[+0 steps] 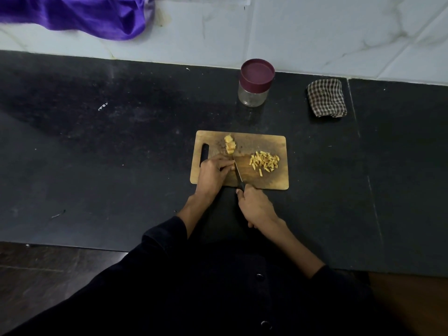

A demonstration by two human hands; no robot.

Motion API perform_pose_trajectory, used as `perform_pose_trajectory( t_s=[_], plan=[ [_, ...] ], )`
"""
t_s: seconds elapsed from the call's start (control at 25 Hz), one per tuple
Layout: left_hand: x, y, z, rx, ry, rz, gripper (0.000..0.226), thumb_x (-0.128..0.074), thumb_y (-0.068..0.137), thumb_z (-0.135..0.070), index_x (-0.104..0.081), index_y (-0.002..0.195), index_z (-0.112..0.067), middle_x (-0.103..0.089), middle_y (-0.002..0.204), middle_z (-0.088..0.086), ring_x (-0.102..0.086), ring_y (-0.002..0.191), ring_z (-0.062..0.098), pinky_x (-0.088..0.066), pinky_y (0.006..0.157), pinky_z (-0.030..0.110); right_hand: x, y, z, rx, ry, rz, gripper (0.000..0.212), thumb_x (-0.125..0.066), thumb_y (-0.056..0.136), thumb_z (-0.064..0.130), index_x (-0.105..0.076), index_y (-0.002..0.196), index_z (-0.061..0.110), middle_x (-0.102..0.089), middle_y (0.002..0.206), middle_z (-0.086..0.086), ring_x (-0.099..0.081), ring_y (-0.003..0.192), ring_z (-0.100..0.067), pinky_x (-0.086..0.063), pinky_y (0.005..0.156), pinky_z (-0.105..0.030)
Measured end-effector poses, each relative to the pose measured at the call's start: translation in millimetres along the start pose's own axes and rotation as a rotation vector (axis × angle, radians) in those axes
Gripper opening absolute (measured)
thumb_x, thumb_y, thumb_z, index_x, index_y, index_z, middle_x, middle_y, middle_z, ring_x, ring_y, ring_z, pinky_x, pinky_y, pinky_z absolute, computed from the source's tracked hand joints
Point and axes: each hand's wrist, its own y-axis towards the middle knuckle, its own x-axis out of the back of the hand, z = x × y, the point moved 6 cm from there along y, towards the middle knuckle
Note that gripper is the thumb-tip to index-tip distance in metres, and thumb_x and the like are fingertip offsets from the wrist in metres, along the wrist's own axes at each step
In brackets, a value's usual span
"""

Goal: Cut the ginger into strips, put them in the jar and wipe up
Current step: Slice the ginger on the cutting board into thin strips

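Note:
A wooden cutting board (266,180) lies on the black counter. Sliced ginger pieces (229,144) sit in a stack near its top left. A heap of yellow ginger strips (264,161) lies on its right half. My left hand (213,173) rests on the board with curled fingers holding a ginger piece against the knife blade. My right hand (254,204) grips the black handle of the knife (237,171), whose blade points away from me toward the ginger stack. A glass jar with a maroon lid (255,81) stands closed behind the board.
A folded checkered cloth (326,97) lies at the back right near the white tiled wall. A purple fabric (84,15) hangs at the top left. The black counter (97,154) stretches wide to the left and right of the board.

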Motion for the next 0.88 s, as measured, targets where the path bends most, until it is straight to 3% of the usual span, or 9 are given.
perform_pose_trajectory(
  t_s=[0.16, 0.32, 0.44, 0.56, 0.72, 0.88],
  plan=[
    [0.3, -0.9, 0.8, 0.028, -0.021, 0.007, 0.02, -0.07, 0.081, -0.005, -0.072, 0.101, -0.005, -0.069, 0.099, 0.001, -0.061, 0.087, 0.002, -0.049, 0.082, 0.012, -5.1, -11.6, -12.0, 0.005, -0.041, 0.025, 0.031, -0.036, 0.106, 0.038, -0.052, 0.106, 0.012, -0.062, 0.096, -0.007, -0.069, 0.083, -0.028, -0.058, 0.079, -0.048],
    [-1.8, 0.2, 2.6, 0.046, -0.022, 0.024, 0.019, -0.07, 0.082, -0.006, -0.073, 0.1, -0.005, -0.07, 0.1, 0.003, -0.062, 0.085, 0.006, -0.055, 0.076, 0.025, 5.2, -16.0, -22.0, -0.013, 0.021, -0.045, 0.031, -0.035, 0.106, 0.038, -0.051, 0.105, 0.012, -0.064, 0.093, -0.008, -0.069, 0.071, -0.027, -0.059, 0.074, -0.048],
    [-2.0, 0.5, 5.8, 0.049, -0.012, 0.021, 0.018, -0.07, 0.082, -0.007, -0.073, 0.1, -0.007, -0.07, 0.099, 0.002, -0.063, 0.088, 0.007, -0.054, 0.082, 0.028, 16.6, -16.0, -26.1, -0.055, 0.109, -0.082, 0.033, -0.034, 0.106, 0.038, -0.051, 0.106, 0.01, -0.066, 0.081, -0.009, -0.067, 0.049, -0.023, -0.058, 0.056, -0.04],
    [-2.9, 0.1, 4.2, 0.031, 0.015, 0.033, 0.02, -0.068, 0.083, -0.003, -0.073, 0.102, -0.008, -0.07, 0.101, 0.002, -0.062, 0.091, 0.007, -0.052, 0.087, 0.026, 15.1, -17.5, -18.2, -0.018, 0.227, -0.045, 0.032, -0.035, 0.106, 0.037, -0.05, 0.112, 0.01, -0.066, 0.071, -0.012, -0.065, 0.044, -0.024, -0.046, 0.036, -0.028],
    [-1.9, -0.3, -1.6, -0.021, 0.06, 0.029, 0.02, -0.067, 0.083, -0.001, -0.073, 0.101, -0.007, -0.07, 0.101, 0.004, -0.063, 0.092, 0.011, -0.052, 0.088, 0.027, 1.6, -15.5, -7.2, 0.016, 0.437, 0.053, 0.029, -0.037, 0.107, 0.034, -0.049, 0.118, 0.01, -0.057, 0.055, -0.006, -0.056, 0.037, -0.017, -0.041, 0.035, -0.025],
    [-1.2, -1.2, -2.3, -0.016, 0.048, 0.017, 0.021, -0.067, 0.082, 0.0, -0.073, 0.101, -0.007, -0.07, 0.102, 0.005, -0.064, 0.093, 0.011, -0.052, 0.088, 0.027, -4.5, -14.1, -7.3, 0.022, 0.529, 0.084, 0.03, -0.038, 0.106, 0.035, -0.049, 0.122, 0.011, -0.055, 0.051, -0.003, -0.054, 0.036, -0.016, -0.038, 0.034, -0.024]
  ],
)
